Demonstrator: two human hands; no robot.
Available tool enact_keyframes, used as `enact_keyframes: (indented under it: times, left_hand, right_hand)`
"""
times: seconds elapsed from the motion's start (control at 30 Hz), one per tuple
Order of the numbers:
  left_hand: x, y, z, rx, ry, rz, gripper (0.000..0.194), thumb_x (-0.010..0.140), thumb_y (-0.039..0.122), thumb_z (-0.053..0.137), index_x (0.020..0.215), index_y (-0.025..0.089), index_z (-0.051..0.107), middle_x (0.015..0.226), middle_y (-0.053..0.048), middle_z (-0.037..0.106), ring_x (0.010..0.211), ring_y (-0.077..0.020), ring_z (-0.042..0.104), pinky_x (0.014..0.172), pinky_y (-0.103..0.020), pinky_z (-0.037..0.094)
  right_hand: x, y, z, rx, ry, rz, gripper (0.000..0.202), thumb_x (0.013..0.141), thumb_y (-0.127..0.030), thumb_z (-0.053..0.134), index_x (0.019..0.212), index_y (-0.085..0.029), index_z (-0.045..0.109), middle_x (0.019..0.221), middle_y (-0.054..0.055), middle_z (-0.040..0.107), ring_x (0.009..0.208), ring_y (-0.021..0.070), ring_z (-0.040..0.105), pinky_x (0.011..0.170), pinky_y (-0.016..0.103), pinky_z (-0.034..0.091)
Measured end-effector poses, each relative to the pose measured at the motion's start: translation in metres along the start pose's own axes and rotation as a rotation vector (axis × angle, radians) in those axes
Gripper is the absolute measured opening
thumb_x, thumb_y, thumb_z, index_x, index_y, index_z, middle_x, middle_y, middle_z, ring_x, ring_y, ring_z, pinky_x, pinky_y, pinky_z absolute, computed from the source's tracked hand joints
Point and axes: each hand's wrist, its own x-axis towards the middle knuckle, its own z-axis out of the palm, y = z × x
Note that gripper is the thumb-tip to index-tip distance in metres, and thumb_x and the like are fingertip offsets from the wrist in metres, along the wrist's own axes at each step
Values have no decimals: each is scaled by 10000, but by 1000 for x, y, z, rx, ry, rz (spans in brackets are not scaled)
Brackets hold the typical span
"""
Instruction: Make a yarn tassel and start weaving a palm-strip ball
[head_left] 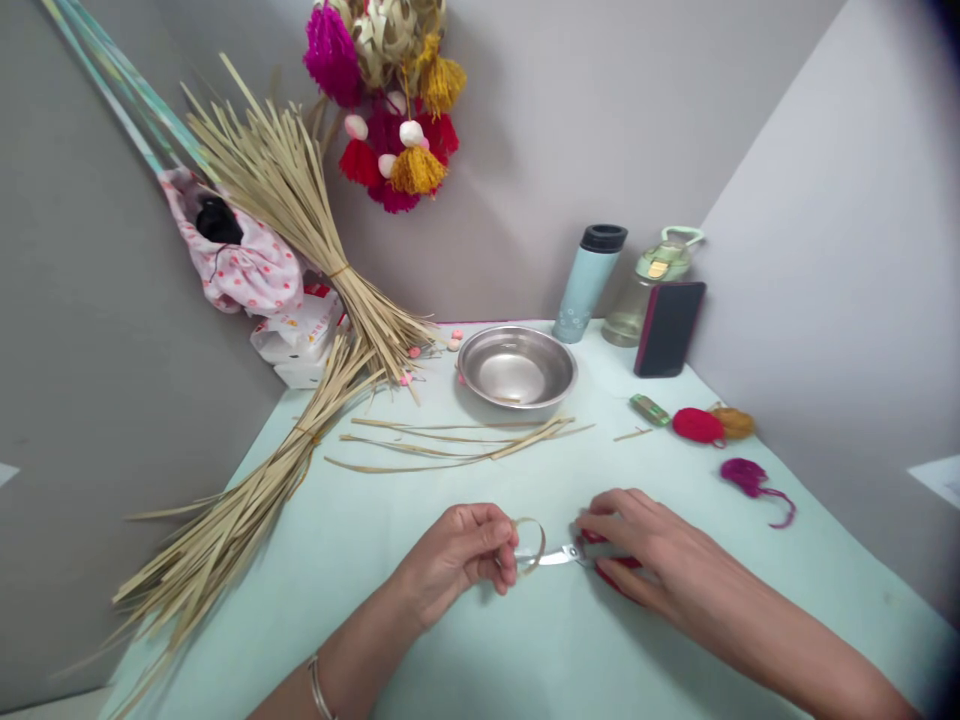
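My left hand (471, 555) is closed in a pinch around a small ring of pale dried leaf strip (541, 545). The loop sticks out to the right of the fingertips. Over the red handles of a pair of scissors (559, 555) lies my right hand (637, 550), with its fingers on the upper handle and the thumb along the lower one. The metal blades point left, passing behind the loop towards my left fingers. Part of the handles is hidden under the right hand.
Loose strips (450, 455) lie ahead of a steel bowl (517, 335). Bundled strips (300, 440) cover the left side. A flask (590, 285), a green bottle (628, 310), a phone (670, 330), red yarn (698, 426) and purple yarn (742, 477) stand or lie right. Tassels (418, 170) hang above.
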Motion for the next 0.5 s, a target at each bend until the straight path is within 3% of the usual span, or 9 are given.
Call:
enact_keyframes:
  times: [0.1,0.23,0.5]
  left_hand:
    - [-1,-6,6,68,-62,-64,307,732,388,755,736,109,627,583,-26,622,484,-103,570,476,-200,445]
    - [-2,-14,12,141,-130,-109,338,692,414,775,725,111,628,582,-32,640,480,-122,592,489,-228,477]
    - [-3,-15,14,137,-141,-91,353,769,451,701,777,101,655,660,-58,666,577,-144,647,591,-255,513]
  right_hand:
    - [2,-21,0,99,-53,25,222,959,-407,454,1042,-275,612,1049,52,603,930,218,563,812,343,443]
    - [4,-39,12,364,-160,39,255,977,-405,435,870,-230,587,867,13,607,807,172,569,724,283,435]
    - [8,-36,23,685,-241,102,242,970,-362,463,816,-198,552,804,10,654,774,182,633,710,291,453]
